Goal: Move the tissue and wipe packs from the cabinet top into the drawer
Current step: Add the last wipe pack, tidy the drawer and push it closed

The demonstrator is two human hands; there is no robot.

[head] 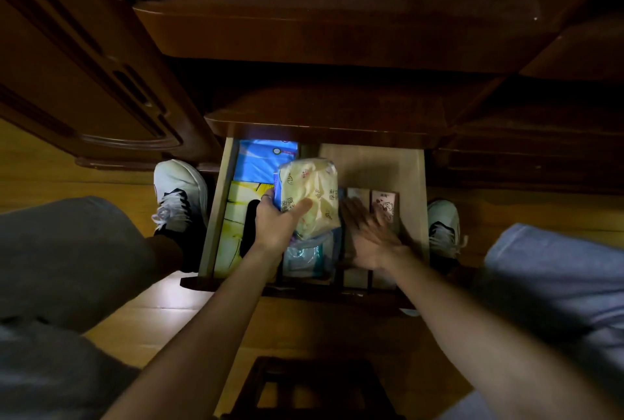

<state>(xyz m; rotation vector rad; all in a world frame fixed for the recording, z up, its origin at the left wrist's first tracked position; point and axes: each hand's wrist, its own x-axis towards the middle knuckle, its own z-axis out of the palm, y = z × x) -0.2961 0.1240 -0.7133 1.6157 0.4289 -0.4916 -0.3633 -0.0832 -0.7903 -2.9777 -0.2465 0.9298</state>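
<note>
The drawer [417, 176] is pulled out below the dark cabinet top [324, 122]. My left hand [275, 222] grips a pale yellow tissue pack [314, 193] and holds it over the drawer's middle. My right hand [368, 237], blurred, lies flat with spread fingers on small packs in the right half, next to a pink wipe pack [385, 205]. A blue pack [263, 159] and a yellow pack [238, 210] fill the drawer's left side. Under the yellow tissue pack lies a light blue pack [304, 259].
My knees and white shoes [177, 193] flank the drawer on a wooden floor. A carved cabinet door [84, 75] stands at the left. A dark wooden stool [314, 386] is below my arms. The drawer's far right corner shows bare wood.
</note>
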